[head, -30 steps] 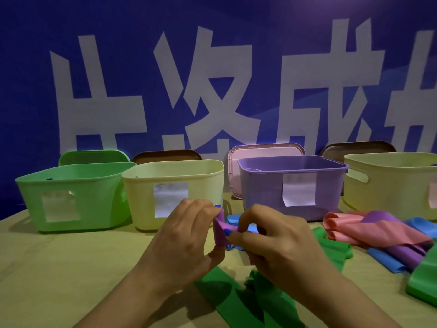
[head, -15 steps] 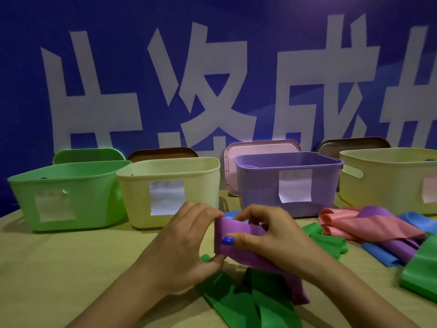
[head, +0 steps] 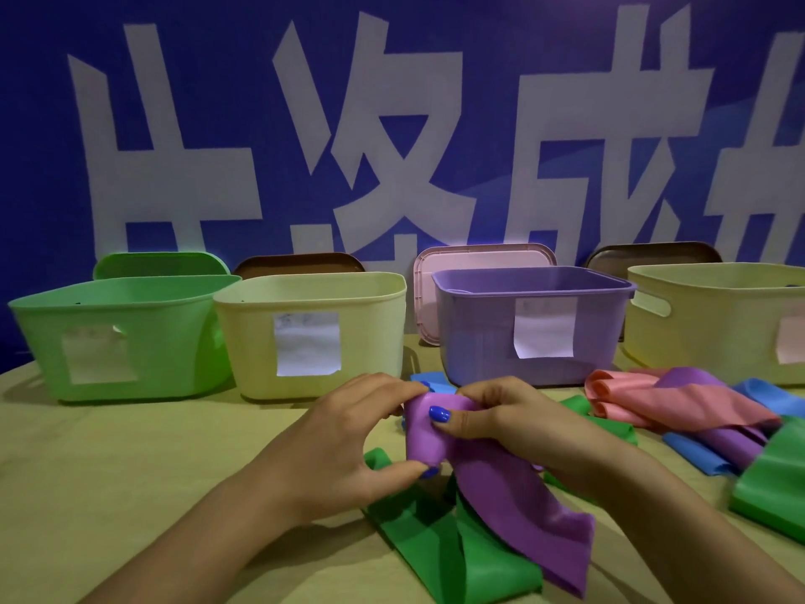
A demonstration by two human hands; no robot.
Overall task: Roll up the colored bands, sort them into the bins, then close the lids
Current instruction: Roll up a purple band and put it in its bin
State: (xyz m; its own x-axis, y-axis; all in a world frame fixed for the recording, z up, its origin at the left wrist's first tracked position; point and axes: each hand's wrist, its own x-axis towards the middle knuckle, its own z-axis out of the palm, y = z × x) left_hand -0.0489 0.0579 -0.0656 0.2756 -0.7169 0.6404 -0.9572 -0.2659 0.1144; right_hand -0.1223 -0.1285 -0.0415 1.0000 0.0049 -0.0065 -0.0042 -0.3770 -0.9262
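Observation:
A purple band [head: 514, 494] is partly rolled at its upper end, and its loose tail hangs down to the right over a green band [head: 435, 551]. My left hand [head: 344, 442] pinches the left end of the roll between thumb and fingers. My right hand [head: 514, 420] grips the roll from the right, thumb across its front. Behind stand a green bin [head: 117, 333], a yellow bin [head: 313, 329], a purple bin [head: 531, 324] and a second yellow bin [head: 718, 320], all without lids on.
Lids lean upright behind the bins: green lid [head: 161, 264], brown lid [head: 298, 264], pink lid [head: 483, 257], second brown lid [head: 653, 255]. A pile of pink, purple, blue and green bands [head: 688, 407] lies at right. A blue band [head: 429, 381] lies behind my hands.
The purple roll has grown thicker between my fingers and more of the band's tail has come into view, trailing down to the right. Both hands stayed in the same place.

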